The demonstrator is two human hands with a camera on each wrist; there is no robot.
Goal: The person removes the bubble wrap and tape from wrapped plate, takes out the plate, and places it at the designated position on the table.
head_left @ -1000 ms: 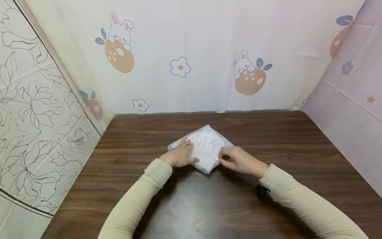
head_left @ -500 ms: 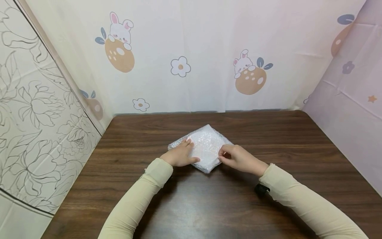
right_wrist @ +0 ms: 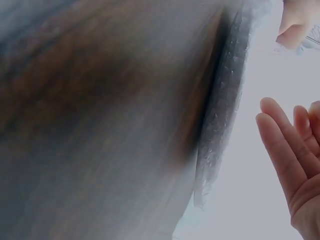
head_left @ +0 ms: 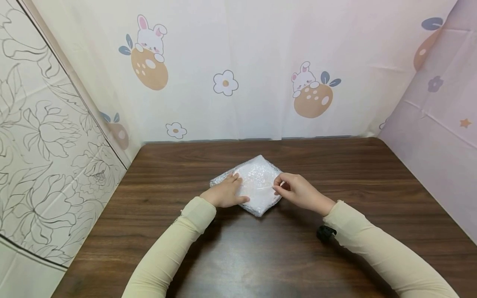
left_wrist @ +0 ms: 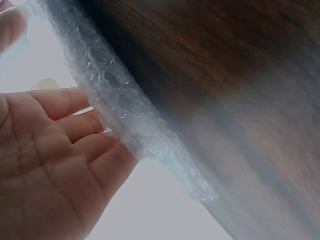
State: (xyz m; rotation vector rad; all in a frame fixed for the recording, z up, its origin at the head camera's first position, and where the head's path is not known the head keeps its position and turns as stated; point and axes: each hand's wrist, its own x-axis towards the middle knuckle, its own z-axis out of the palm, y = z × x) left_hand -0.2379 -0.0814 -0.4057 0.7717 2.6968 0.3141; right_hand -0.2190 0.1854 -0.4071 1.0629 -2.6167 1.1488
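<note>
A flat parcel in clear bubble wrap (head_left: 258,176) lies on the table in the head view, one corner towards me, with something pale and flat inside. My left hand (head_left: 225,192) rests on its left side, fingers spread and straight; in the left wrist view its fingers reach over the bubble-wrapped edge (left_wrist: 120,100). At the right side my right hand (head_left: 298,190) pinches between thumb and index finger what looks like a thin clear edge of the wrap. A faint line runs left from these fingertips. In the right wrist view, glare hides what is pinched.
The dark wood-grain table (head_left: 238,256) extends all around the parcel. A pale curtain (head_left: 261,41) with rabbit prints hangs behind its far edge. A panel with flower outlines (head_left: 44,136) stands at the left, and pale cloth (head_left: 443,111) at the right.
My right hand has risen slightly along the parcel's right side, away from me, still pinching. The wrap's right corner no longer sticks out there. My left hand has stayed put.
</note>
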